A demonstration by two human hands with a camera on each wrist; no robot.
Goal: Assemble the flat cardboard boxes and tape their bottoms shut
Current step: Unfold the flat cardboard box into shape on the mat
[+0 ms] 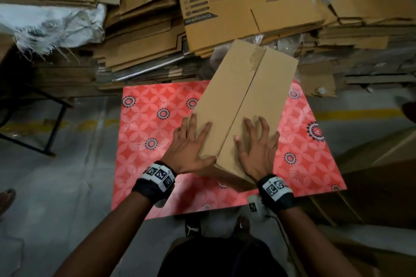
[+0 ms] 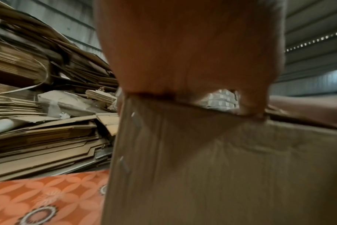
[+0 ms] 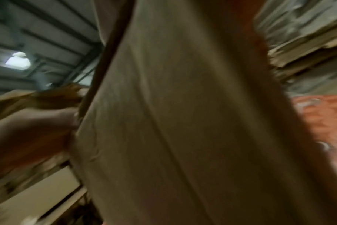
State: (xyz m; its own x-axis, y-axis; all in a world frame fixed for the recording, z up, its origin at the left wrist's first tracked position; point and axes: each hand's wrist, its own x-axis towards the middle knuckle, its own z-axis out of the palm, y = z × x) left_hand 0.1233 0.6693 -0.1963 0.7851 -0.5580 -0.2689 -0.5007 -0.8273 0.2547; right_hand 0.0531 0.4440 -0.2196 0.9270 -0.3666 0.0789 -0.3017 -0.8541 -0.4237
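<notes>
A long brown cardboard box (image 1: 225, 87) lies on the red patterned table (image 1: 153, 141), its two flaps folded shut and meeting in a seam (image 1: 244, 99). A torn scrap of brown tape (image 1: 255, 57) sits at the seam's far end. My left hand (image 1: 193, 139) lies flat with spread fingers on the left flap at the near corner. My right hand (image 1: 256, 141) presses flat on the right flap. In the left wrist view the palm (image 2: 190, 45) rests on the box (image 2: 202, 167). The right wrist view is blurred and filled by the box (image 3: 173, 121).
Stacks of flat cardboard boxes (image 1: 247, 2) crowd the space behind the table. A white woven sack (image 1: 51, 22) lies at the back left. A black metal frame (image 1: 54, 128) stands on the left, a large brown carton (image 1: 382, 175) on the right.
</notes>
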